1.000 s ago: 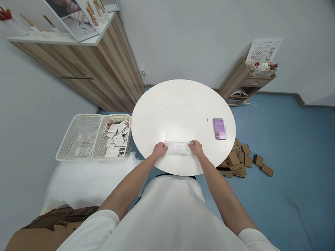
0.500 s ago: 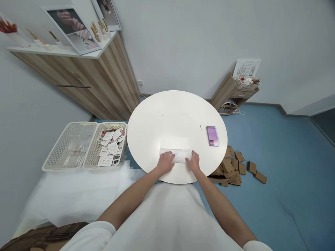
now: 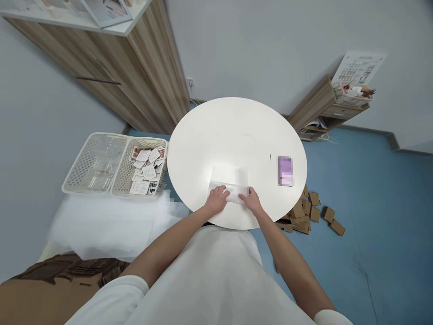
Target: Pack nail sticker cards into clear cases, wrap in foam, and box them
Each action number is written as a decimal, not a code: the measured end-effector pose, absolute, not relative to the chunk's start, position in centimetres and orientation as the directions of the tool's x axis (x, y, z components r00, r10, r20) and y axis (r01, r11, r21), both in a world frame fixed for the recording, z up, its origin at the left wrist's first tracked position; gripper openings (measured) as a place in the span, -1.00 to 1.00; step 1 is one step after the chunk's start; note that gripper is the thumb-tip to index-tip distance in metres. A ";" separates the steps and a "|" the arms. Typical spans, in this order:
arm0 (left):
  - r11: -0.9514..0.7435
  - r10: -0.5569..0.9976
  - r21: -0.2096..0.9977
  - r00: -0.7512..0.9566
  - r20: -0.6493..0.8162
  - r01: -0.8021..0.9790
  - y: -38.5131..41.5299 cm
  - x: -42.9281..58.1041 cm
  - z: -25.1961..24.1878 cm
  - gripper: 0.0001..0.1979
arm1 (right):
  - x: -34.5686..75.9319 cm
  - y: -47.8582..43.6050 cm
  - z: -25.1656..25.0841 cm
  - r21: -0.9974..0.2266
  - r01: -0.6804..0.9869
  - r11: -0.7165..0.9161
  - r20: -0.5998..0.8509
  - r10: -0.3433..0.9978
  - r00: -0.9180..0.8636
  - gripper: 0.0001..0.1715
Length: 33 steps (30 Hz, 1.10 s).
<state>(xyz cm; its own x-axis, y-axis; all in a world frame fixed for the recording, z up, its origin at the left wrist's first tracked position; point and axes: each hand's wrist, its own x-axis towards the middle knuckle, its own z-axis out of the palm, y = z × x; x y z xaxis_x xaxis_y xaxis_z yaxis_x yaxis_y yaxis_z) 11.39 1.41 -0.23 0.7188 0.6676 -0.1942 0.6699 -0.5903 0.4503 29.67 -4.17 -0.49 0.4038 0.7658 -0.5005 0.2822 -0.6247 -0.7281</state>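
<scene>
A thin, translucent white packing sheet (image 3: pixel 230 174) lies on the round white table (image 3: pixel 237 126) close to my body. Its near part is folded over into a narrow strip, and the far part stays flat on the tabletop. My left hand (image 3: pixel 217 201) grips the strip's left end, fingers bent over the top and thumb toward the middle. At the right end, my right hand (image 3: pixel 251 201) pinches the strip between thumb and fingers. Whether anything is wrapped inside the strip, I cannot tell.
A blurred purple phone-like item (image 3: pixel 285 171) lies at the table's right. To the left, a white basket (image 3: pixel 115 180) holds cards, beside another basket (image 3: pixel 69 176) of clear plastic pieces. Stacked white sheets (image 3: pixel 111 225) lie below them. Small brown boxes (image 3: pixel 297 212) cover the floor at right.
The view has dipped and moved nearer the table. My hands keep hold of the strip's two ends, and more of the flat sheet shows beyond the strip.
</scene>
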 end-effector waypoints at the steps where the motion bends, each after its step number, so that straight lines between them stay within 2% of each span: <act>1: -0.584 0.668 0.464 0.719 -0.191 0.666 1.5 11.4 -0.3 -0.67 | 29.7 -4.3 -0.6 -0.710 0.291 -0.641 -0.503 0.751 0.428 -0.61; 4: -0.589 0.657 0.496 0.735 -0.166 0.638 1.5 11.5 -0.6 -0.68 | 29.5 -4.6 -0.8 -0.695 0.249 -0.674 -0.495 0.700 0.514 -0.69; 7: -0.614 0.633 0.511 0.762 -0.139 0.602 1.5 11.7 -0.7 -0.67 | 28.9 -4.7 -0.5 -0.757 0.183 -0.627 -0.450 0.704 0.550 -0.69; 10: -0.610 0.638 0.511 0.758 -0.136 0.606 1.3 11.9 -0.5 -0.63 | 28.2 -4.5 -0.1 -0.820 0.179 -0.544 -0.430 0.790 0.436 -0.65; 12: -0.616 0.643 0.509 0.757 -0.115 0.601 1.0 11.9 -0.2 -0.52 | 27.8 -4.4 0.0 -0.838 0.204 -0.505 -0.427 0.842 0.330 -0.64; 14: -0.657 0.613 0.504 0.787 -0.077 0.561 0.8 11.9 0.3 -0.40 | 27.8 -4.2 -0.1 -0.830 0.302 -0.469 -0.395 0.876 0.276 -0.63; 16: -0.708 0.556 0.489 0.829 -0.060 0.510 0.6 11.8 0.7 -0.36 | 28.0 -4.1 -0.3 -0.784 0.465 -0.411 -0.339 0.911 0.234 -0.65; 18: -0.728 0.527 0.473 0.846 -0.076 0.496 0.5 11.6 0.9 -0.41 | 28.2 -4.1 -0.3 -0.706 0.631 -0.322 -0.285 0.945 0.163 -0.63; 21: -0.675 0.582 0.483 0.805 -0.115 0.557 0.6 10.8 0.8 -0.49 | 28.2 -4.1 -0.1 -0.577 0.796 -0.185 -0.249 0.967 0.045 -0.51; 23: -0.553 0.698 0.514 0.701 -0.146 0.656 0.5 10.0 0.5 -0.49 | 27.9 -4.0 0.1 -0.512 0.848 -0.135 -0.250 0.968 0.002 -0.49; 24: -0.440 0.777 0.529 0.603 -0.181 0.726 0.4 9.6 0.3 -0.47 | 27.7 -3.9 0.2 -0.491 0.862 -0.130 -0.255 0.967 0.001 -0.49; 26: -0.125 0.891 0.546 0.336 -0.306 0.829 0.0 8.9 -0.1 -0.40 | 27.3 -3.8 0.3 -0.463 0.874 -0.145 -0.262 0.965 0.021 -0.50; 27: 0.026 0.900 0.554 0.222 -0.375 0.832 -0.2 8.7 -0.4 -0.37 | 27.2 -3.7 0.4 -0.455 0.878 -0.148 -0.267 0.963 0.024 -0.51; 29: 0.226 0.867 0.601 0.122 -0.482 0.767 -0.4 8.5 -0.8 -0.31 | 26.9 -3.7 0.5 -0.441 0.887 -0.136 -0.280 0.960 0.008 -0.52; 33: 0.443 0.827 0.704 0.049 -0.560 0.555 0.1 8.7 -1.2 -0.32 | 26.4 -4.2 0.4 -0.418 0.902 -0.104 -0.275 0.961 -0.016 -0.54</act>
<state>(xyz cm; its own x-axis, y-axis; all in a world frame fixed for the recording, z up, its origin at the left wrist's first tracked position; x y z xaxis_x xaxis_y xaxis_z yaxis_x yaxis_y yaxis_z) 8.74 0.13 -1.16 0.0491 0.8270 -0.5600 0.5553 0.4434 0.7036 26.41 -4.16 0.42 -0.0163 0.9613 -0.2750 0.9024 -0.1043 -0.4181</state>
